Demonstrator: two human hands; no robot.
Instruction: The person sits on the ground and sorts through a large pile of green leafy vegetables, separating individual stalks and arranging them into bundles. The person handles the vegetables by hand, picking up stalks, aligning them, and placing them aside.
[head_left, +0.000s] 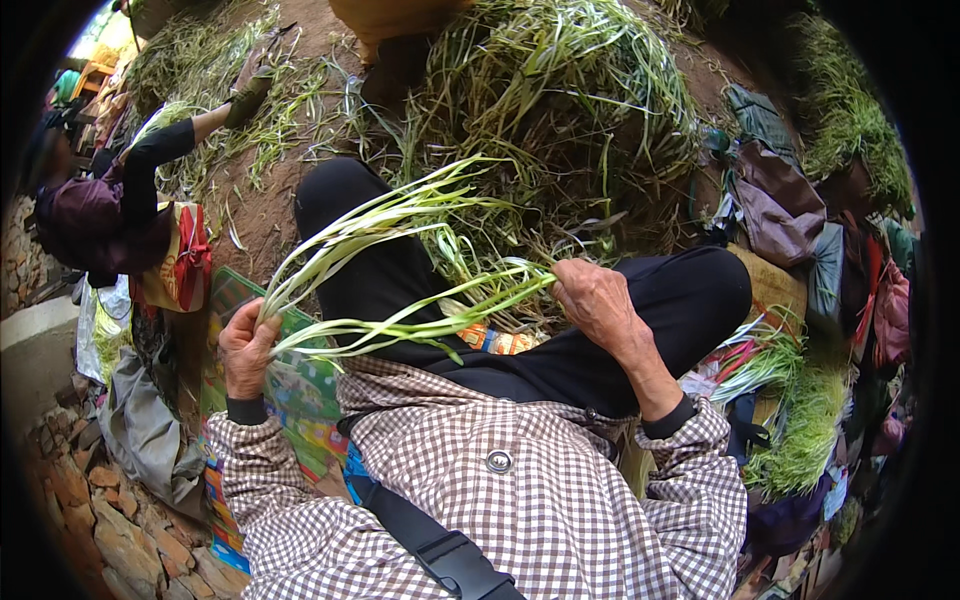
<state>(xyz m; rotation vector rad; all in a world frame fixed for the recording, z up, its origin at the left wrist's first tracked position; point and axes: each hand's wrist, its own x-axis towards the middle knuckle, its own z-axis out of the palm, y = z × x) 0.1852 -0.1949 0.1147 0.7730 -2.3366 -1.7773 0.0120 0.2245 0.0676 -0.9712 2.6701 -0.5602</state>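
Note:
My left hand (249, 346) grips the pale ends of a small bunch of long green leafy stalks (360, 229), above a patterned mat. Part of the bunch fans up and to the right over my dark trouser leg. Other stalks run across my lap to my right hand (596, 304), whose fingers are closed on their green tips near my bent knee. More loose stalks and leaves (480, 262) lie between my legs, beside an orange and white printed package (499, 341).
A large heap of green and dry leaves (555, 82) lies ahead on bare soil. A person (105, 202) sits at the left by a red and yellow bag (184, 255). Bundled greens (806, 427) and cloth sacks (780, 202) stand at the right. Broken stones (131, 540) lie lower left.

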